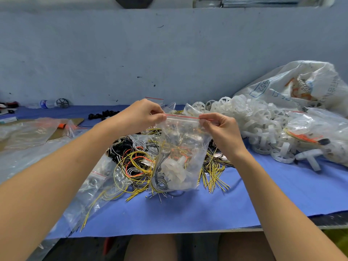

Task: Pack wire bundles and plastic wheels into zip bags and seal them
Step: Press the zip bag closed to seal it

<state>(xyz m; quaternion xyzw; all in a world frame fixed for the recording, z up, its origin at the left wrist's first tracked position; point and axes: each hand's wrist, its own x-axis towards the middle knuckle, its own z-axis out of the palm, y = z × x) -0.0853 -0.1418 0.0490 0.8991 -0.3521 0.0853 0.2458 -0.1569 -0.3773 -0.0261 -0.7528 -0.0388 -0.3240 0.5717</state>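
Pinching a zip bag (185,132) of wires (159,182) and wheels (175,171) are left hand (140,115), right hand (221,129).

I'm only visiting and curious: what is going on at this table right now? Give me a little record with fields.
Who: a person, bare hands
Left hand: pinches the zip bag at its top left corner
Right hand: pinches its top right corner
Red strip: stretched between both hands
In the bag: wires and white plastic parts
Beneath: wire pile, yellow, orange, black
To the right: heap of white wheels, large white sack
Surface: blue cloth
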